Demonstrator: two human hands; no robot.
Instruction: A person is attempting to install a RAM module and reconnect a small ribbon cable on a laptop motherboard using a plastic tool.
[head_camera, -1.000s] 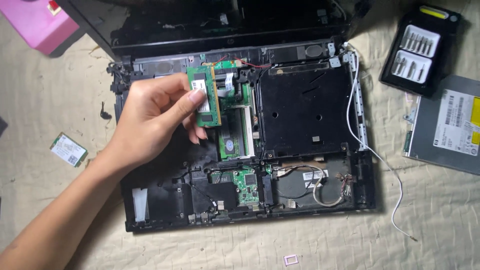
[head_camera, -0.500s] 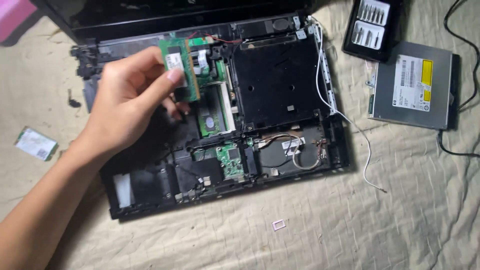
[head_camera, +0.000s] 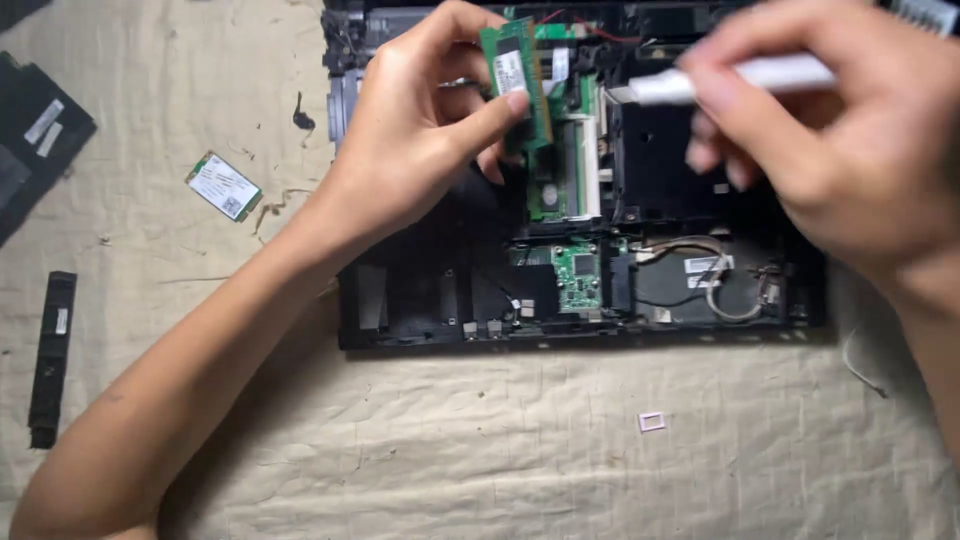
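My left hand (head_camera: 420, 150) pinches a green memory module (head_camera: 520, 80) between thumb and fingers, holding it upright over the opened black laptop base (head_camera: 420, 300). My right hand (head_camera: 840, 150) grips a white pen-shaped tool (head_camera: 740, 78) whose tip points left toward the module, a short gap away. Below the module lies the memory slot with another green board (head_camera: 560, 180). A smaller green circuit board (head_camera: 577, 275) sits lower in the chassis, beside loose cables (head_camera: 720, 290).
A small green wireless card (head_camera: 223, 186) lies on the beige cloth to the left. A black cover panel (head_camera: 35, 140) and a narrow black strip (head_camera: 50, 355) lie at the far left. A tiny pink square (head_camera: 651, 422) rests on the cloth below the laptop.
My right hand has come into view from the right holding the white tool near the module. The view has shifted so the laptop sits higher and the optical drive is out of frame.
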